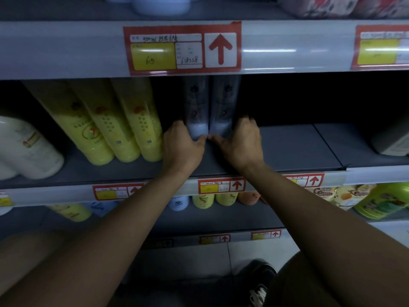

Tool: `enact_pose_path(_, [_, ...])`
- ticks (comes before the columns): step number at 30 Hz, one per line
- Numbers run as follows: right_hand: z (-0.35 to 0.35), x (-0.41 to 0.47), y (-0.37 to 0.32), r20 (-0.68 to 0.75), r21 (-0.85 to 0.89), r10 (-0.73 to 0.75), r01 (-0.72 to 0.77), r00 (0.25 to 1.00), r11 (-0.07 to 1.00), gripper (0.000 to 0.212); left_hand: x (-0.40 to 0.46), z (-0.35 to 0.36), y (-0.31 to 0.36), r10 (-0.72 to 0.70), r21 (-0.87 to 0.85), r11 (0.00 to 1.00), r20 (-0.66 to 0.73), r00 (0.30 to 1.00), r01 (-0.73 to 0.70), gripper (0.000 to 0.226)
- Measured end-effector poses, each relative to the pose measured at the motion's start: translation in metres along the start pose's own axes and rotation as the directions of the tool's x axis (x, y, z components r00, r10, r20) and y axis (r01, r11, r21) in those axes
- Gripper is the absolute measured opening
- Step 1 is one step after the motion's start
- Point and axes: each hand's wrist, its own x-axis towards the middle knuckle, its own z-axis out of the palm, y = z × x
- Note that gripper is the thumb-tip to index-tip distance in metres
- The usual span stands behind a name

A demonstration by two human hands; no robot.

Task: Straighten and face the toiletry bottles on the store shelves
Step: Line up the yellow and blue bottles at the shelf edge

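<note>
Two pale blue-grey bottles stand side by side on the middle shelf (287, 149), the left bottle (197, 107) and the right bottle (223, 105). My left hand (183, 147) grips the base of the left bottle, thumb at the front. My right hand (241, 142) grips the base of the right bottle, fingers curled round its far side. Both thumbs meet between the bases. The bottle tops are hidden behind the upper shelf rail. Three yellow bottles (124, 120) stand just left of my left hand.
A white bottle (26, 147) lies at the far left. A grey container (391, 142) sits at the far right. Price labels (181, 49) line the shelf rails. Lower shelves hold several small bottles (203, 201) and green packs (385, 202). My shoe (259, 284) is on the floor.
</note>
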Motion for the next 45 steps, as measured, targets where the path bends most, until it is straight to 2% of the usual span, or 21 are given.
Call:
enact_pose_path(3, [-0.003,-0.011,-0.001,0.008,0.002,0.005,-0.005,1.0,1.0,0.075,-0.01,-0.008,0.002,0.032,-0.048,0.998,0.045,0.998,-0.03,0.047])
enact_pose_path(7, [-0.012,-0.029,-0.002,-0.054,0.04,-0.03,0.032,0.998,0.999,0.062,-0.024,-0.028,0.001,0.117,-0.089,0.99,0.073,0.99,-0.11,0.05])
enact_pose_path(11, [-0.029,-0.052,-0.009,-0.102,0.106,-0.082,0.093,0.991,0.99,0.06,-0.035,-0.058,0.002,0.123,-0.094,0.989,0.09,0.988,-0.114,0.057])
enact_pose_path(18, [-0.068,-0.101,-0.036,-0.181,0.152,-0.266,0.294,0.947,0.944,0.048,-0.069,-0.126,0.009,0.189,-0.151,0.97,-0.015,0.982,-0.189,0.025])
enact_pose_path(22, [-0.096,-0.121,-0.064,-0.224,0.141,-0.389,0.425,0.893,0.894,0.045,-0.078,-0.169,0.031,0.247,-0.168,0.95,-0.121,0.962,-0.265,0.021])
enact_pose_path(26, [-0.123,-0.128,-0.108,-0.285,0.12,-0.522,0.57,0.804,0.813,0.037,-0.081,-0.206,0.059,0.322,-0.213,0.906,-0.215,0.922,-0.366,0.022])
enact_pose_path(31, [-0.149,-0.118,-0.158,-0.376,0.103,-0.549,0.622,0.747,0.776,0.038,-0.075,-0.245,0.083,0.368,-0.221,0.877,-0.262,0.892,-0.427,0.019])
enact_pose_path(37, [-0.161,-0.083,-0.193,-0.366,0.149,-0.461,0.541,0.808,0.828,0.053,-0.052,-0.277,0.1,0.355,-0.156,0.9,-0.282,0.891,-0.408,0.024])
enact_pose_path(41, [-0.168,-0.054,-0.201,-0.308,0.241,-0.339,0.418,0.889,0.876,0.054,-0.028,-0.282,0.105,0.348,-0.152,0.908,-0.243,0.905,-0.39,0.028])
enact_pose_path(45, [-0.168,-0.025,-0.203,-0.256,0.312,-0.253,0.327,0.933,0.892,0.056,0.003,-0.276,0.106,0.342,-0.165,0.909,-0.229,0.911,-0.382,0.036])
